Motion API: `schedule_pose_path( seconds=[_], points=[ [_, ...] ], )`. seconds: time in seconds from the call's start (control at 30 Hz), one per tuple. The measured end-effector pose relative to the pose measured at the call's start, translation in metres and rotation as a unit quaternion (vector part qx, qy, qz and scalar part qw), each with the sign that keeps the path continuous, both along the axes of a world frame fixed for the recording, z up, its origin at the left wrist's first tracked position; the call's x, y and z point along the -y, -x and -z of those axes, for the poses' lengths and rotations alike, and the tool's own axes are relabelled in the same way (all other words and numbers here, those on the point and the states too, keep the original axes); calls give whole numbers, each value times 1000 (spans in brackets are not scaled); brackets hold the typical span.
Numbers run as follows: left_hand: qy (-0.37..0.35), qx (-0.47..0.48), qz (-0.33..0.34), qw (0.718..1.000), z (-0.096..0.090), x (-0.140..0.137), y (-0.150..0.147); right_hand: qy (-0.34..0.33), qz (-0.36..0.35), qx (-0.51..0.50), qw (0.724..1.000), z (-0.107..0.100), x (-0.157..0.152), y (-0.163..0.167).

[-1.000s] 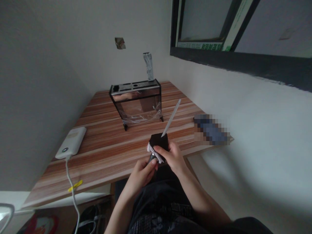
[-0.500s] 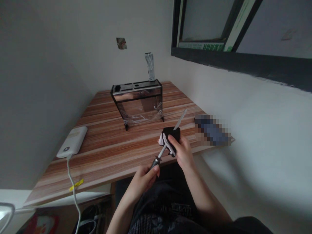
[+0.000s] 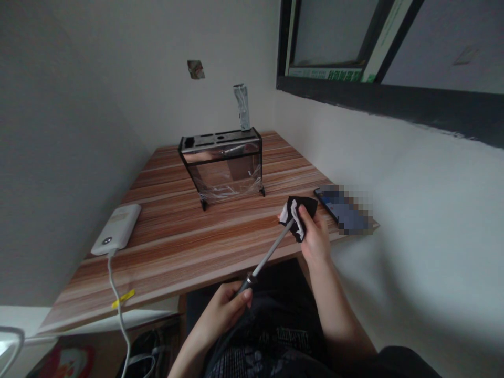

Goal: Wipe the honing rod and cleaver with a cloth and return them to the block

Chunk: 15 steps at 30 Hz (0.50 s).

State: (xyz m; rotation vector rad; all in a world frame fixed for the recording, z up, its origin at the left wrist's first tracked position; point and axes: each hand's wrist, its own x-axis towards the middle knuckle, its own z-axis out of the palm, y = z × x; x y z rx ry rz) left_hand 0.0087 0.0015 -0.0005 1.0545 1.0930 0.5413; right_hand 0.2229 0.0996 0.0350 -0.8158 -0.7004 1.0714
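Observation:
My left hand (image 3: 226, 310) is closed around the dark handle of a sharpening steel (image 3: 271, 251), near the table's front edge. Its grey rod slants up and to the right. At the rod's far end my right hand (image 3: 315, 236) pinches a folded black and white cloth (image 3: 301, 210) around it, and the tip is hidden in the cloth. Behind stands a knife block (image 3: 222, 173) with clear sides and a black frame. One grey handle (image 3: 243, 107) sticks up from the block's top right.
On the left of the wood-grain table (image 3: 165, 231) lies a white power bank (image 3: 118, 228) with a white cable (image 3: 118, 304) running over the front edge. A yellow strip (image 3: 124, 298) lies by the cable. To the right is a phone (image 3: 338, 207), partly pixelated, near the wall.
My right hand and the cloth have slid up and right along the rod, so more rod shows below and its tip is covered. My left hand has shifted slightly down and left.

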Motion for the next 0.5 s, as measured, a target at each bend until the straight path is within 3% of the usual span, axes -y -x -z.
schedule_pose_path(
  seconds=[0.3,0.5],
  points=[
    [-1,-3,8,1000,0,-2,1,-1,7,-21,1000,-4,0,5],
    [-12,14,-12,1000,-7,-11,-7,23,-57,11,998,4,6,21]
  ],
)
